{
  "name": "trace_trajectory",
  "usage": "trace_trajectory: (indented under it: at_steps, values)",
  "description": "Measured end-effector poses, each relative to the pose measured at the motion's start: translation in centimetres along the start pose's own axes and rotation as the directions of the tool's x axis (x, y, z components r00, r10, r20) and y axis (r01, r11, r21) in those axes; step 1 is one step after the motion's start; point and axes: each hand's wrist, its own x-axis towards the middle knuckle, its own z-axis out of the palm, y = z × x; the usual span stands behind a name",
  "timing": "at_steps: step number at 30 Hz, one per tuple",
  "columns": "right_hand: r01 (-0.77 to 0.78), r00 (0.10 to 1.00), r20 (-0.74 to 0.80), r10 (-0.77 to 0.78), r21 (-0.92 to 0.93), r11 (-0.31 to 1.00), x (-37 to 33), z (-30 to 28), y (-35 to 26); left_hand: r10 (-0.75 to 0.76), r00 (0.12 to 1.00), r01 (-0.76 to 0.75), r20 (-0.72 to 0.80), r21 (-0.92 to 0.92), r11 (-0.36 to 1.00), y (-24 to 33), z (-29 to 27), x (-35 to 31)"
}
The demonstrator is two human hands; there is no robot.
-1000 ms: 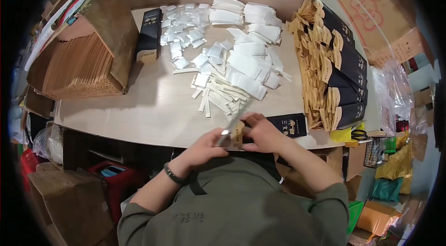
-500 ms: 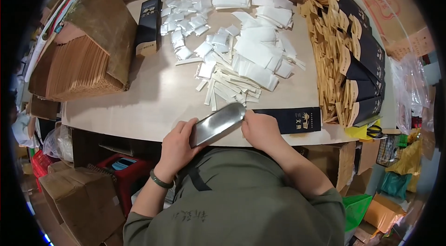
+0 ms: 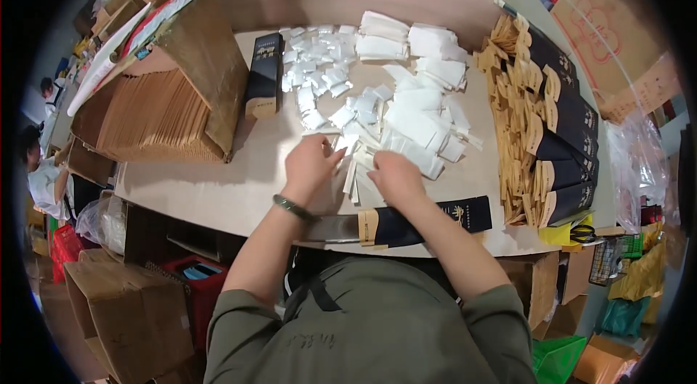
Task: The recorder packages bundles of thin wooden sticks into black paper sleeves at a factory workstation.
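White strips (image 3: 356, 179) in the middle of the table (image 3: 254, 181), and both hands are right in among them! Left hand (image 3: 308, 166) at the near-left side of the heap, fingers bent, thumb poking out toward the strips; right hand (image 3: 399, 175) opposite, fingers curled in. Is either one pinching a strip? From where I stand, I cannot tell. Down by the table's near edge lies a black pouch (image 3: 388, 228) with a tan end, partly hidden by the right forearm, and a metal trough (image 3: 335, 229) meets that tan end; whether it reaches inside, I can't make out. Picking out strips looks like the step in hand, I'd say. What the next move calls for, to my eye: a fine fingertip pinch, without dragging the white packets (image 3: 417, 121) just beyond. Slim, overlapping pieces, easy to snag!
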Motion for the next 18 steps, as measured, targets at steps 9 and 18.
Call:
trace_trajectory:
  at_steps: [9, 18]
  values:
    - [0.082, 0.972, -0.231, -0.048, 0.142, 0.986, -2.4, -3.2, 3.1, -0.049, 0.995, 0.013, -0.091, -0.362, 0.932, -1.5, -1.3, 0.4]
    - [0.026, 0.999, -0.019, -0.027, -0.082, 0.996, -2.4, -3.3, 10.1, 0.237, 0.969, -0.242, 0.065, 0.074, 0.968, -2.6, -3.1, -13.2]
